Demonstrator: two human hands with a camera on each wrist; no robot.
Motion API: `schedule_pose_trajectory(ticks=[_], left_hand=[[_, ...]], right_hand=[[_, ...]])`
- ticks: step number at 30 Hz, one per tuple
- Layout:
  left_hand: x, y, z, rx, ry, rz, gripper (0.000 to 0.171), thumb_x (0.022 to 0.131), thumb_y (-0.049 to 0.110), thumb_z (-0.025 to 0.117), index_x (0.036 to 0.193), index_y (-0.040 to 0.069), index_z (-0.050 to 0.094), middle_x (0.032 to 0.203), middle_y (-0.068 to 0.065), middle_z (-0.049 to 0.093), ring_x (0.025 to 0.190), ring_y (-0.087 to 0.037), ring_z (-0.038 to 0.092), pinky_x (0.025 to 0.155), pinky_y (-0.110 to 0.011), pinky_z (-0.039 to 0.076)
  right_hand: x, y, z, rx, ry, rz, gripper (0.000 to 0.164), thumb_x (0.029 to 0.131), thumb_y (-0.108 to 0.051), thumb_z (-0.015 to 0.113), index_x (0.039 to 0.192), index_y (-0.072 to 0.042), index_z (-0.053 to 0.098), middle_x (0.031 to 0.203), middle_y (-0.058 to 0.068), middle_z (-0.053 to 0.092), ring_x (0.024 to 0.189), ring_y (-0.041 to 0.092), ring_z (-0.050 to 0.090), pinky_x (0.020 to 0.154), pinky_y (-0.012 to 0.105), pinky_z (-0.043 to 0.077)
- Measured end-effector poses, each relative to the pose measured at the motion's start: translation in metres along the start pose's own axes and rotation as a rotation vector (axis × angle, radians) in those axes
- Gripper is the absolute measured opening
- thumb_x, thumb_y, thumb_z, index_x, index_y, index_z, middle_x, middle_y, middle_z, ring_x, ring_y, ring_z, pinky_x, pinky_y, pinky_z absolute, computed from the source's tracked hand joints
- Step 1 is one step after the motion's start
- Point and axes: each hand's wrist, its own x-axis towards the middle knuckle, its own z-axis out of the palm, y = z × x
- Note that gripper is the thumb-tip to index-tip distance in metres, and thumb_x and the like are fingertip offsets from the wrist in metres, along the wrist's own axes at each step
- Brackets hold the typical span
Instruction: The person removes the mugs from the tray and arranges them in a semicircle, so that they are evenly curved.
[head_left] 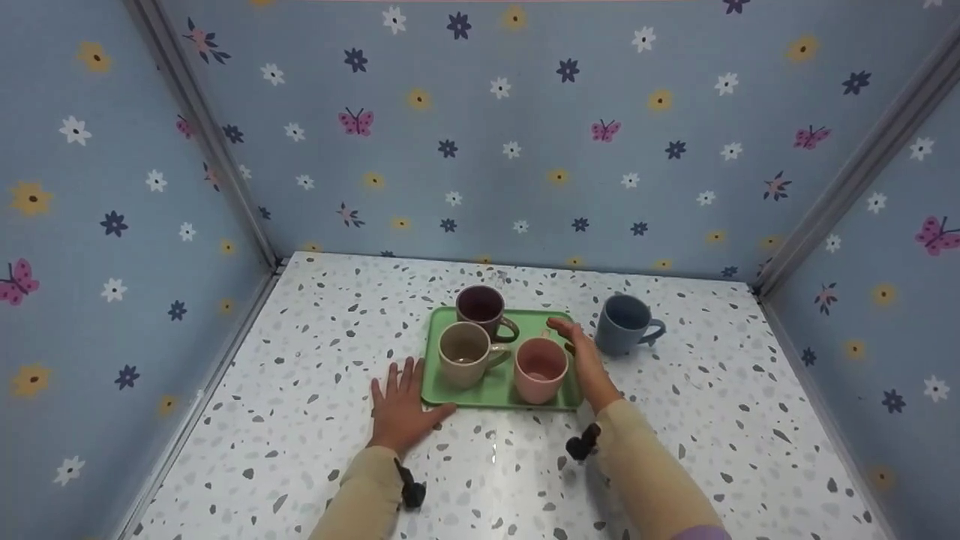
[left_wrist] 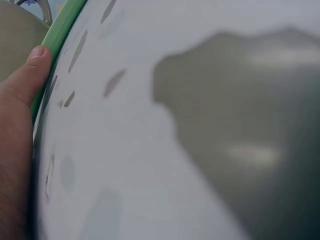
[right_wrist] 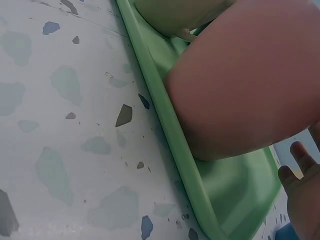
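On the table sits a green tray (head_left: 487,400) carrying a pink mug (head_left: 538,384), a beige mug (head_left: 460,369) and a dark maroon mug (head_left: 480,304), all upright. My left hand (head_left: 401,412) rests on the tabletop with fingers spread, its thumb along the tray's front left corner; the left wrist view has that thumb (left_wrist: 31,72) against the green rim. Over the tray's right edge, my right hand (head_left: 589,367) is beside the pink mug, fingers extended forward. In the right wrist view its fingers (right_wrist: 302,160) show past the pink mug (right_wrist: 245,80).
A blue mug (head_left: 622,326) stands on the table just right of the tray, close to my right hand, its handle to the right. The speckled white table (head_left: 300,390) is enclosed by flowered blue panels (head_left: 480,135) at the back and both sides.
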Motion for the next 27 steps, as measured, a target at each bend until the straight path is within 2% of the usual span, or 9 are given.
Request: schedule_pose_trajectory(ticks=[3, 10, 16, 24, 27], left_hand=[[0.000, 0.000, 0.000, 0.002, -0.010, 0.002, 0.111, 0.083, 0.084, 0.050, 0.163, 0.014, 0.019, 0.169, -0.011, 0.016, 0.155, -0.039, 0.006, 0.120, -0.065, -0.004], [-0.002, 0.001, -0.001, 0.011, 0.003, 0.012, 0.110, 0.084, 0.082, 0.052, 0.162, 0.012, 0.021, 0.168, -0.012, 0.018, 0.154, -0.039, 0.008, 0.120, -0.066, -0.002], [-0.001, -0.001, 0.001, 0.021, -0.006, 0.009, 0.111, 0.084, 0.083, 0.050, 0.163, 0.012, 0.019, 0.169, -0.011, 0.017, 0.155, -0.039, 0.007, 0.120, -0.066, -0.003], [0.001, -0.004, 0.003, 0.019, -0.016, 0.007, 0.111, 0.083, 0.085, 0.048, 0.163, 0.014, 0.017, 0.169, -0.010, 0.015, 0.155, -0.038, 0.005, 0.120, -0.065, -0.005], [0.001, -0.004, 0.003, 0.012, -0.007, 0.014, 0.111, 0.084, 0.085, 0.047, 0.163, 0.014, 0.017, 0.169, -0.010, 0.015, 0.155, -0.039, 0.005, 0.120, -0.065, -0.006]], right_hand=[[0.003, 0.004, 0.004, -0.011, 0.000, -0.002, 0.071, 0.110, -0.049, 0.012, 0.142, -0.004, 0.056, 0.150, 0.015, 0.051, 0.144, 0.032, 0.038, 0.121, 0.054, 0.024], [0.005, 0.006, 0.007, 0.016, 0.005, 0.094, 0.080, 0.108, -0.055, 0.008, 0.136, -0.004, 0.063, 0.148, 0.015, 0.053, 0.145, 0.033, 0.036, 0.122, 0.051, 0.020], [0.004, 0.007, 0.009, -0.026, 0.052, 0.060, 0.080, 0.109, -0.052, 0.008, 0.129, -0.001, 0.066, 0.140, 0.017, 0.058, 0.140, 0.033, 0.041, 0.119, 0.051, 0.026], [-0.001, 0.011, 0.004, -0.045, 0.074, 0.034, 0.074, 0.111, -0.043, 0.006, 0.132, 0.001, 0.062, 0.140, 0.023, 0.056, 0.138, 0.039, 0.042, 0.118, 0.055, 0.027], [-0.002, 0.014, 0.000, -0.034, 0.088, 0.019, 0.072, 0.111, -0.044, 0.011, 0.131, 0.002, 0.062, 0.137, 0.024, 0.057, 0.136, 0.039, 0.044, 0.118, 0.055, 0.028]])
